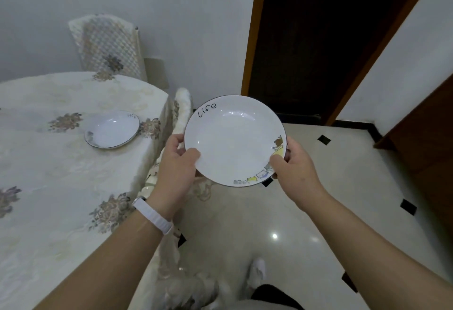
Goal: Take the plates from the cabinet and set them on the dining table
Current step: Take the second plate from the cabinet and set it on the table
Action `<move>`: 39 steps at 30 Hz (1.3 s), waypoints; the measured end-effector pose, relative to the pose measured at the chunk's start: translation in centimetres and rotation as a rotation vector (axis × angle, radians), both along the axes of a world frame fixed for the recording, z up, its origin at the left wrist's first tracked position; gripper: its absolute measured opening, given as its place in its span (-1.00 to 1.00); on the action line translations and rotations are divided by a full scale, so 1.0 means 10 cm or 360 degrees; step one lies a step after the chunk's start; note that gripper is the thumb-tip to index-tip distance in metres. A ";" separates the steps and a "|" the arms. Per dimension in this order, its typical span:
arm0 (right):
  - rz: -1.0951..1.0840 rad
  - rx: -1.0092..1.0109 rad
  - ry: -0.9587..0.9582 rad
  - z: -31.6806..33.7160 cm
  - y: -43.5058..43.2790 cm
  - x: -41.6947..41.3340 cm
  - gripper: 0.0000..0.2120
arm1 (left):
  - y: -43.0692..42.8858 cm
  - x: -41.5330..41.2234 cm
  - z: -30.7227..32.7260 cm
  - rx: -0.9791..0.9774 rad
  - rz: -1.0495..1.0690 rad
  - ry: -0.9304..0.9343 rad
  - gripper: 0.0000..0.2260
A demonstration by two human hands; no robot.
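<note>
Both hands, left hand (pixel 175 162) and right hand (pixel 295 165), pinched the held plate (pixel 232 140) at opposite rims, off the dining table's (pixel 49 187) right edge. Risk: it clips the set plate (pixel 112 128) near that edge when lowered.

The single head view looks forward and down from beside the dining table (pixel 73 162). The table fills its left side, close below the camera.
</note>
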State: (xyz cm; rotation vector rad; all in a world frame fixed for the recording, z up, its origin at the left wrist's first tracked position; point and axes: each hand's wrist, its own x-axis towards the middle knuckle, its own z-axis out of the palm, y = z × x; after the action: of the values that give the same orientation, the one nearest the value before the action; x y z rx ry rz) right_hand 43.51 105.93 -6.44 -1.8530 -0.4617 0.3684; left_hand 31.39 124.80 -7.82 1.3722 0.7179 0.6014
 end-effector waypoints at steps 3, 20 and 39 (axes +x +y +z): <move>0.0024 0.0000 0.0044 -0.11 0.12 0.24 -0.64 | 0.10 0.19 -0.08 -0.0045 0.0018 0.0014 -0.79; 0.0259 0.0092 0.0172 -0.19 0.89 3.04 -0.59 | 0.70 2.81 -0.10 -0.0014 0.0279 0.0069 -0.78; 0.0260 0.0065 0.0191 -0.29 1.58 4.53 -0.57 | 1.40 4.23 -0.14 -0.0058 0.0257 0.0070 -0.76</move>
State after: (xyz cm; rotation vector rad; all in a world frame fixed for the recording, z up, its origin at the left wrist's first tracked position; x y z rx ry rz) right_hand 88.76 121.78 -9.31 -1.7478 -0.5358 0.5731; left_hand 73.70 138.77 -9.19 1.3050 0.8768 0.6836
